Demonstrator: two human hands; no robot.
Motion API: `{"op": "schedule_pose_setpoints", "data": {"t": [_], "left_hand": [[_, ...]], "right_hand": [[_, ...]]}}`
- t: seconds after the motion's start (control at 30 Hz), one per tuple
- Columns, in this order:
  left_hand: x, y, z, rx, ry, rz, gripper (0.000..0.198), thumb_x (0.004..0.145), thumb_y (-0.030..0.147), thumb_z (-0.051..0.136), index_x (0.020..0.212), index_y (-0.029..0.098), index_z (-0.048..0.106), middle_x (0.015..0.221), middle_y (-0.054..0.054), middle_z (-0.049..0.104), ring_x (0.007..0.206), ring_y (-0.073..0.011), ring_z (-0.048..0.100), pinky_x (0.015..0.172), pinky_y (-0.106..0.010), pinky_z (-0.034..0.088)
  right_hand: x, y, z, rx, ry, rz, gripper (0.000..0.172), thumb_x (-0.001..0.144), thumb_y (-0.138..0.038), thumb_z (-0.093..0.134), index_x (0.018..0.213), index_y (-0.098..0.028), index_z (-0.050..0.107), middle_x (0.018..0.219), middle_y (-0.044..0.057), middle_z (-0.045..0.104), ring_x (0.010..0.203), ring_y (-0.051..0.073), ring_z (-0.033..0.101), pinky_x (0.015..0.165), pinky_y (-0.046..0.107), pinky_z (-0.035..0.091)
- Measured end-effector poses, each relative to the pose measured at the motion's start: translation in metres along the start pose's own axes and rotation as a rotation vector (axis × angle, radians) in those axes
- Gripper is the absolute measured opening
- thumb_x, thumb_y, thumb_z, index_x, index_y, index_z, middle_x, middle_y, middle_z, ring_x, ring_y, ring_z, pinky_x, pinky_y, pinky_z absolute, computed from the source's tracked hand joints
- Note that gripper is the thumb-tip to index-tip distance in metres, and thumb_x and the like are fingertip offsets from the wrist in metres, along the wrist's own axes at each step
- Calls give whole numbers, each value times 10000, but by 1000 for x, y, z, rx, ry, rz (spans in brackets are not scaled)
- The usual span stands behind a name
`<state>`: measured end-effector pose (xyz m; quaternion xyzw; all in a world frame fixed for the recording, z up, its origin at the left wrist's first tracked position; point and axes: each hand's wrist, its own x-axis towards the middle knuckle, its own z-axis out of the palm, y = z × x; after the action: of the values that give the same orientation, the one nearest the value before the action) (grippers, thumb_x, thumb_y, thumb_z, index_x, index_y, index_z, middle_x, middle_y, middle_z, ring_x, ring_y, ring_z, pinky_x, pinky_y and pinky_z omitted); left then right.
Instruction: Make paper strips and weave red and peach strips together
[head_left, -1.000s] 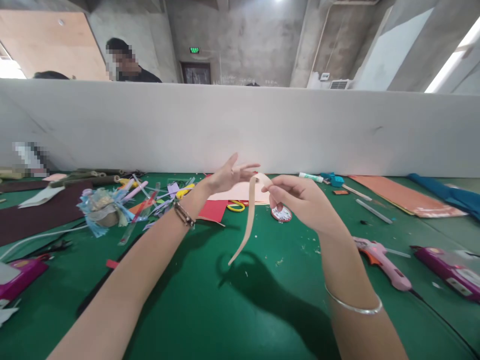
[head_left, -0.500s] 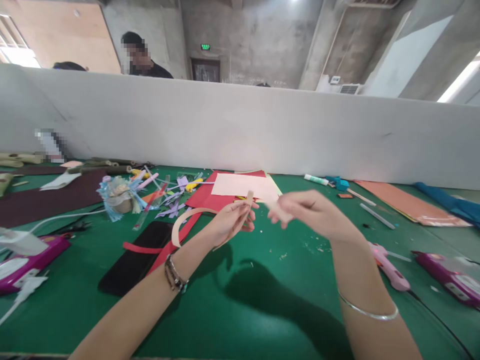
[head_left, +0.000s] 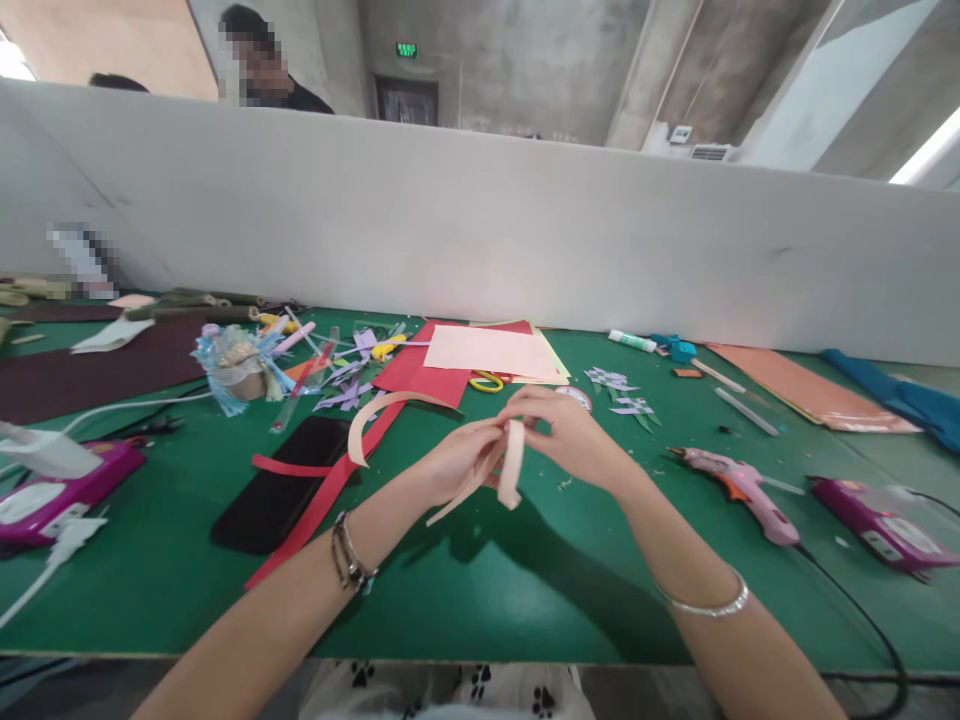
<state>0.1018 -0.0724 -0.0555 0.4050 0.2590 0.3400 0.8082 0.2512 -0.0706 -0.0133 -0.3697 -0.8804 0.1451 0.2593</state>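
Note:
Over the middle of the green table, my left hand [head_left: 466, 462] is closed on a pale pink paper strip [head_left: 513, 468]. One end of the strip hangs down in a curl in front of the fingers, and another length sticks out below the left hand. My right hand [head_left: 559, 432] pinches the strip at its upper bend, fingertips touching the left hand's. Another pale curved strip [head_left: 382, 402] lies on the table left of my hands, beside a long red paper strip [head_left: 330, 515]. Behind the hands, pale pink sheets [head_left: 484, 350] lie on red paper [head_left: 420, 375] with yellow-handled scissors [head_left: 486, 382].
A pink glue gun [head_left: 742, 490] lies at right near a purple power strip [head_left: 885, 520]. At left are a black phone [head_left: 285, 485], another purple power strip [head_left: 75, 490] and a blue-fringed craft piece [head_left: 241, 370]. A white partition [head_left: 480, 220] closes the back; a person [head_left: 259, 60] is behind it.
My right hand has come in from the right and down to meet the left at the strip. The strip's end now curls downward instead of pointing up. The view has tilted down.

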Motion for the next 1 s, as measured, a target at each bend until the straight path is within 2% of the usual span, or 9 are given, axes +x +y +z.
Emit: {"op": "schedule_pose_setpoints", "data": {"t": [0.1,0.2,0.33,0.4,0.53,0.67,0.8,0.9,1.0], "left_hand": [[-3,-3,-4,-90,-101,-82,291,738,460,472,755,175,526,566,24,520,458,-111,509,527,-294,451],[-5,-6,-4,-24,-157,-59,413,657,559,535,797,171,552,665,-1,566,599,-138,561,644,-307,438],[-7,-14,0,109,-74,17,407,559,484,671,782,157,577,838,-37,585,883,-174,519,778,-284,372],[-6,-18,2,168,13,65,368,551,467,679,714,156,568,836,-26,574,899,-169,489,802,-277,344],[-8,-21,1,414,85,86,396,638,501,584,501,140,494,612,6,507,666,-121,472,710,-251,349],[-16,-15,-2,529,21,58,394,766,456,455,558,131,534,536,20,497,551,-87,457,625,-222,356],[-24,-10,-9,428,-156,-80,356,823,436,391,716,126,528,488,43,477,425,-66,439,504,-212,350],[-29,-9,-19,409,-274,-208,344,805,457,437,818,125,524,464,70,436,365,-50,385,430,-194,330],[-33,-7,-29,453,-336,-316,375,771,481,490,868,123,535,478,76,442,349,-35,377,404,-176,335]], "right_hand": [[0,3,6,-158,62,0,248,803,-116,401,882,-155,632,879,77,618,788,146,568,677,257,445],[0,-2,10,-444,12,99,320,769,-93,398,1021,-127,592,942,115,627,827,201,588,667,294,444],[3,-14,14,-703,-59,236,378,738,-107,405,1091,-124,541,952,121,635,759,220,608,619,300,432],[4,-16,16,-725,-77,267,411,724,-106,414,1123,-125,511,953,120,637,729,214,612,609,293,424],[3,-10,20,-491,-15,336,358,760,-115,366,1068,-175,538,897,73,655,731,189,610,588,265,414],[-1,4,18,-43,60,155,376,734,-43,310,938,-187,591,933,40,632,865,137,566,731,251,415],[-9,14,8,206,-163,72,248,739,-103,381,846,-160,597,859,49,581,720,114,518,649,246,414],[-17,16,-2,361,-389,112,129,737,-192,479,835,-143,547,863,44,558,709,105,503,641,241,414],[-23,18,-7,485,-509,183,172,722,-269,542,830,-135,529,806,25,565,727,108,511,678,244,418]]}}
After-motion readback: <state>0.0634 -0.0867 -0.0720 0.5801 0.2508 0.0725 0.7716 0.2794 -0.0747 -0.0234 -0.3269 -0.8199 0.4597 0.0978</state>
